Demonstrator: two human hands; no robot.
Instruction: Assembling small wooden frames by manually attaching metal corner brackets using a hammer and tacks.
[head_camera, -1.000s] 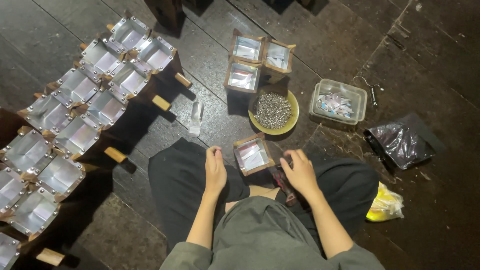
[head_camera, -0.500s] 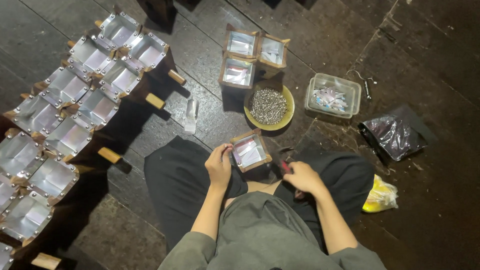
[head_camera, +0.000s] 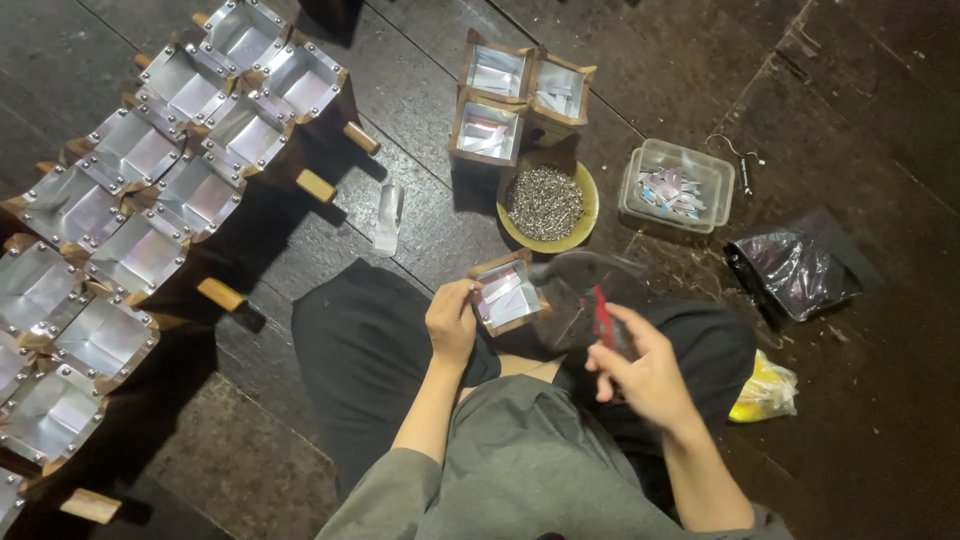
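Wooden and lined with shiny metal sheet, the small square box (head_camera: 508, 293) sits on your lap, just in front of the yellow bowl (head_camera: 583, 222) of small metal tacks. Your left hand (head_camera: 452, 322) grips the box by its left edge, fingers curled over the rim. Your right hand (head_camera: 648, 372) is wrapped around the red handle of a hammer (head_camera: 590, 285), whose blurred dark head hangs just right of the box, above your right knee. The 2 hands are apart, each clamped on its own thing.

Beyond the bowl, 3 more boxes (head_camera: 517, 95) of the same kind stand clustered on the dark plank floor (head_camera: 860, 100). To the right of the bowl is a clear plastic tub (head_camera: 724, 181) holding small pale pieces, and farther right lies a crumpled dark plastic bag (head_camera: 795, 268). A yellow packet (head_camera: 766, 392) rests by your right leg. Along your left runs a long double row of finished boxes (head_camera: 130, 210) with wooden pegs sticking out at the sides. A small clear bottle (head_camera: 387, 218) lies between that row and the bowl.
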